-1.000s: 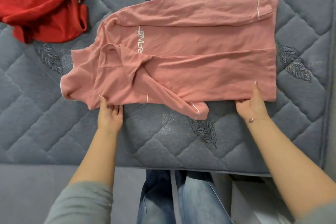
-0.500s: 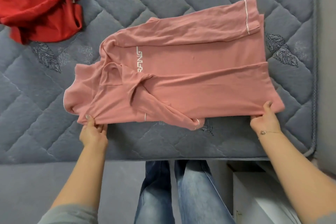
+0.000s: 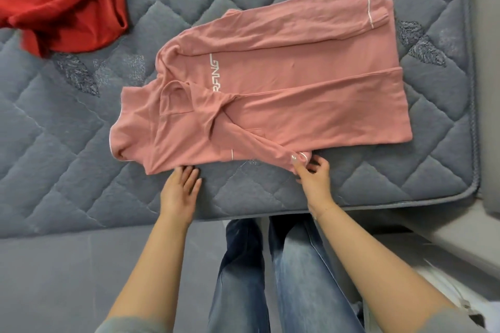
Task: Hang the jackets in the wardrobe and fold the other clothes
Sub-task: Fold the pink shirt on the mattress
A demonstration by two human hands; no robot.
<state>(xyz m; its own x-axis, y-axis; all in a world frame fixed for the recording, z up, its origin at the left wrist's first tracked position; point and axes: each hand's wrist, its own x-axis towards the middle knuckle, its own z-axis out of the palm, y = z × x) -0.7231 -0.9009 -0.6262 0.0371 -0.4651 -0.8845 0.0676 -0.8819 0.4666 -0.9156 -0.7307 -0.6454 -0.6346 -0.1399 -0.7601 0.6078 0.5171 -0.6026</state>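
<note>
shirt: pink shirt (image 3: 284,94) lies flat near the mattress's (image 3: 67,143) front edge, hem toward its right edge.
right hand: right hand (image 3: 311,176) pinches the near cuff (image 3: 299,161).
left hand: left hand (image 3: 180,189) is flat, fingers straight, tips touching the shirt's front edge.
risk 1: pulling the cuff could drag the folded body askew; the left hand barely pins it.
risk 2: the far sleeve may slip off the fold.
surface: grey quilted mattress, soft, likely grabs fabric.
room: red garment (image 3: 62,3) heaped at the far left corner; the person stands at the front edge.
</note>
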